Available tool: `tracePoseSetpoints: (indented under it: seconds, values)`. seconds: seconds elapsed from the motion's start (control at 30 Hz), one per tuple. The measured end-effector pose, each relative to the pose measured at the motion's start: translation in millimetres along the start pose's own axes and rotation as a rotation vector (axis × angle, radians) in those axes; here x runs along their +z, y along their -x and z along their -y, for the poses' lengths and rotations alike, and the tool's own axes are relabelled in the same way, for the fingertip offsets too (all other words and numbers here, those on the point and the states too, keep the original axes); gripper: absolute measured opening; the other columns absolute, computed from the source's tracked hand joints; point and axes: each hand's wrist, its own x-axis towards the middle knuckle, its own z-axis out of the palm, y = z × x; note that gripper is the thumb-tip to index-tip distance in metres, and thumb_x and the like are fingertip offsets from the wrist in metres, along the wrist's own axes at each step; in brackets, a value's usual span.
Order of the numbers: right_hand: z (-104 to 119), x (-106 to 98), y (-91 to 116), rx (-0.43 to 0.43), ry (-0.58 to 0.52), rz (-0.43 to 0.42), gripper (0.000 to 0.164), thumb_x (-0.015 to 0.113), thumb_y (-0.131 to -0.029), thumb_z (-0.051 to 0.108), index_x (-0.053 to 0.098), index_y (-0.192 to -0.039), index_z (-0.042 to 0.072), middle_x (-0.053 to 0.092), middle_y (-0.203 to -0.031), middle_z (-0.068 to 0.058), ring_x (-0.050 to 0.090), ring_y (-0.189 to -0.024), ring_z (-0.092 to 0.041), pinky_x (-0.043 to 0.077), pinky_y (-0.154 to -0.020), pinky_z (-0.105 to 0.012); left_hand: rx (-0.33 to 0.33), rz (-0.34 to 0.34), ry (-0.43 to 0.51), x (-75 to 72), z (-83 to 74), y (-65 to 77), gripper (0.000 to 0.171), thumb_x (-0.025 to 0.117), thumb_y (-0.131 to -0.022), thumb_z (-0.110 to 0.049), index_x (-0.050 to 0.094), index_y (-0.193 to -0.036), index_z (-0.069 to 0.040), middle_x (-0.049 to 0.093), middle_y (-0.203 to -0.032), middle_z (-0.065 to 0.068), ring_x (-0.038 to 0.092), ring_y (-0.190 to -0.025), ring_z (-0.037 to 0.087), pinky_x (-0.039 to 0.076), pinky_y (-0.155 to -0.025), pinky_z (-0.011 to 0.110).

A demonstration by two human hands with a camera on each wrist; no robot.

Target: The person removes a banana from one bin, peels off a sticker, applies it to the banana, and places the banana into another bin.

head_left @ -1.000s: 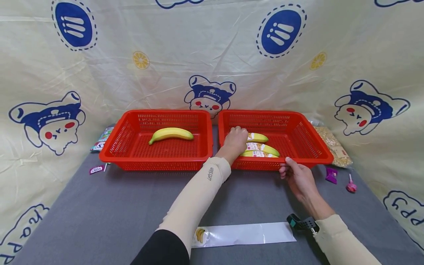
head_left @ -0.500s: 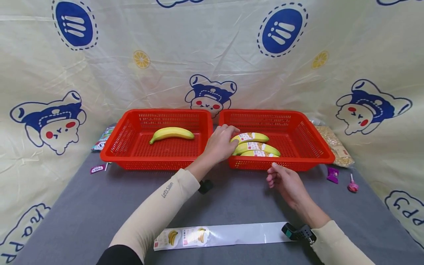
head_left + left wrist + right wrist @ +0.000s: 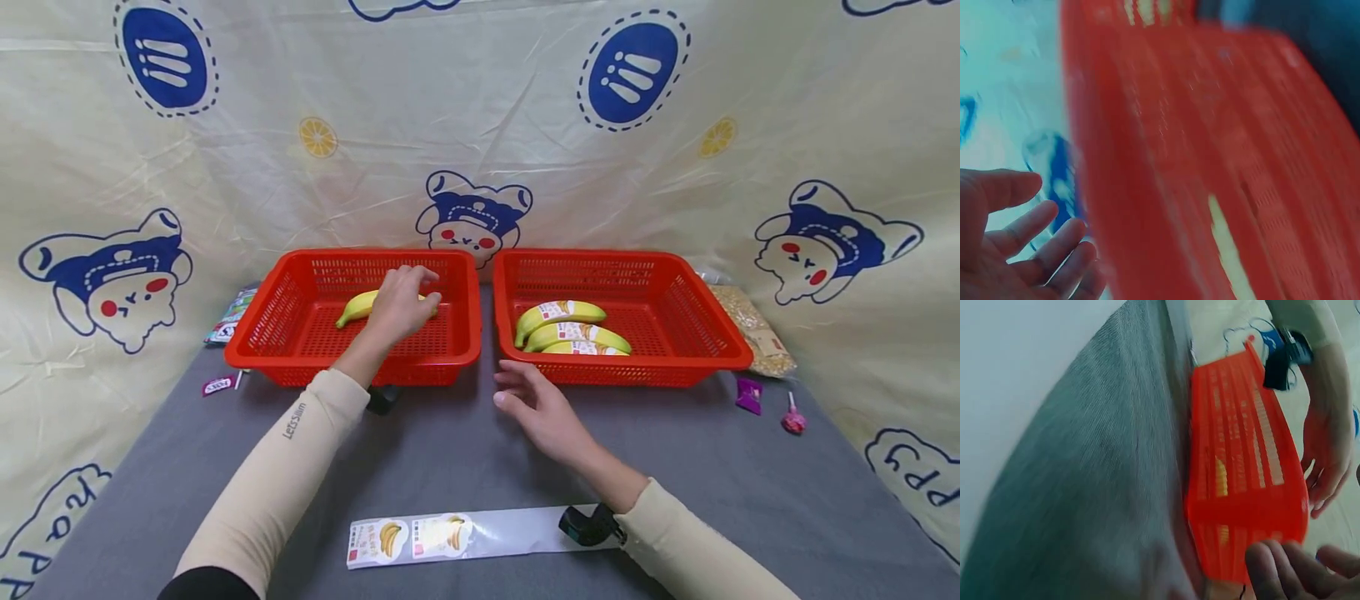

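Observation:
My left hand (image 3: 402, 304) hovers over the left red basket (image 3: 255, 342), above a plain yellow banana (image 3: 357, 308) that it partly hides. In the left wrist view the fingers (image 3: 1047, 219) are spread, with nothing between them. Near the front of the gap between the baskets, my right hand (image 3: 543, 412) hangs over the table, fingers relaxed and holding nothing. Inside the right red basket (image 3: 675, 358) lie three bananas (image 3: 577, 335) with printed labels around their middles. Under my right wrist is a white strip of banana stickers (image 3: 517, 531), its printed ones at the left end.
Both baskets stand side by side on a grey cloth table (image 3: 300, 500). A bag of grains (image 3: 757, 333) leans right of them, near a purple wrapper (image 3: 748, 395) and a lollipop (image 3: 794, 417). At left are a colourful packet (image 3: 231, 317) and a small wrapped sweet (image 3: 218, 385).
My left hand has let go of a labelled banana in the right basket and moved left over the left basket. My right hand has left the right basket's rim and moved left.

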Motion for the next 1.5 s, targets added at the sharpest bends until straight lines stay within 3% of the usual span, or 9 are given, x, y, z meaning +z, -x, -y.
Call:
tracePoseSetpoints:
  seconds: [0.27, 0.53, 0.77, 0.97, 1.1, 1.23, 1.37, 1.5]
  values:
    - [9, 30, -25, 0.018, -0.03, -0.068, 0.07, 0.063, -0.089, 0.028, 0.027, -0.148, 0.017, 0.042, -0.147, -0.009, 0.054, -0.123, -0.027, 0.048, -0.095, -0.043, -0.091, 0.039, -0.122, -21.4, 60.3, -21.5, 0.043, 0.054, -0.089, -0.021, 0.052, -0.128, -0.002, 0.051, -0.129, 0.02, 0.041, -0.12, 0.036, 0.039, -0.099, 0.047]
    - [11, 46, -46, 0.045, -0.022, -0.142, 0.077, 0.062, -0.088, 0.035, 0.019, -0.151, 0.022, 0.041, -0.146, -0.009, 0.051, -0.122, -0.028, 0.047, -0.097, -0.042, -0.184, 0.14, -0.221, -38.1, 88.1, -24.4, 0.052, 0.053, -0.088, -0.022, 0.044, -0.134, 0.001, 0.05, -0.131, 0.025, 0.043, -0.116, 0.04, 0.04, -0.097, 0.05]
    - [11, 51, -56, 0.002, 0.021, -0.171, 0.074, 0.059, -0.09, 0.036, 0.019, -0.151, 0.024, 0.033, -0.153, -0.002, 0.046, -0.13, -0.023, 0.045, -0.099, -0.043, -0.178, 0.119, -0.203, -51.1, 83.5, -26.5, 0.05, 0.052, -0.09, -0.023, 0.045, -0.133, 0.002, 0.049, -0.133, 0.024, 0.046, -0.119, 0.04, 0.039, -0.099, 0.05]
    - [10, 52, -58, 0.02, 0.025, -0.168, 0.074, 0.058, -0.09, 0.036, 0.018, -0.151, 0.024, 0.03, -0.154, 0.0, 0.037, -0.137, -0.022, 0.041, -0.104, -0.045, -0.162, 0.152, -0.201, -48.9, 77.8, -21.5, 0.051, 0.053, -0.091, -0.023, 0.043, -0.135, 0.0, 0.047, -0.135, 0.024, 0.042, -0.121, 0.04, 0.037, -0.101, 0.051]
    - [7, 52, -55, 0.045, 0.031, -0.164, 0.072, 0.058, -0.091, 0.035, 0.018, -0.151, 0.026, 0.031, -0.154, 0.0, 0.043, -0.132, -0.022, 0.043, -0.102, -0.043, -0.134, 0.155, -0.178, -45.2, 72.7, -11.6, 0.051, 0.055, -0.091, -0.023, 0.043, -0.134, 0.001, 0.049, -0.132, 0.024, 0.045, -0.116, 0.038, 0.039, -0.099, 0.05]
    - [6, 50, -55, 0.05, 0.035, -0.172, 0.071, 0.058, -0.091, 0.036, 0.02, -0.15, 0.029, 0.033, -0.152, 0.0, 0.049, -0.126, -0.023, 0.046, -0.098, -0.042, -0.102, 0.13, -0.121, -51.9, 57.0, -8.3, 0.049, 0.056, -0.091, -0.023, 0.044, -0.133, -0.002, 0.05, -0.131, 0.022, 0.047, -0.114, 0.036, 0.041, -0.098, 0.049]
    - [7, 49, -56, 0.048, 0.032, -0.169, 0.071, 0.058, -0.09, 0.037, 0.02, -0.15, 0.029, 0.033, -0.152, 0.0, 0.048, -0.127, -0.024, 0.046, -0.099, -0.043, -0.061, 0.085, -0.098, -66.6, 45.2, -19.0, 0.047, 0.056, -0.091, -0.021, 0.045, -0.132, -0.002, 0.05, -0.13, 0.023, 0.046, -0.117, 0.037, 0.039, -0.099, 0.05]
    - [6, 51, -56, 0.051, 0.033, -0.153, 0.072, 0.057, -0.091, 0.037, 0.019, -0.15, 0.029, 0.033, -0.153, -0.001, 0.047, -0.128, -0.024, 0.045, -0.099, -0.043, -0.075, 0.072, -0.074, -73.6, 53.6, -35.6, 0.045, 0.052, -0.093, -0.019, 0.044, -0.133, -0.001, 0.047, -0.134, 0.023, 0.043, -0.122, 0.038, 0.037, -0.103, 0.049]
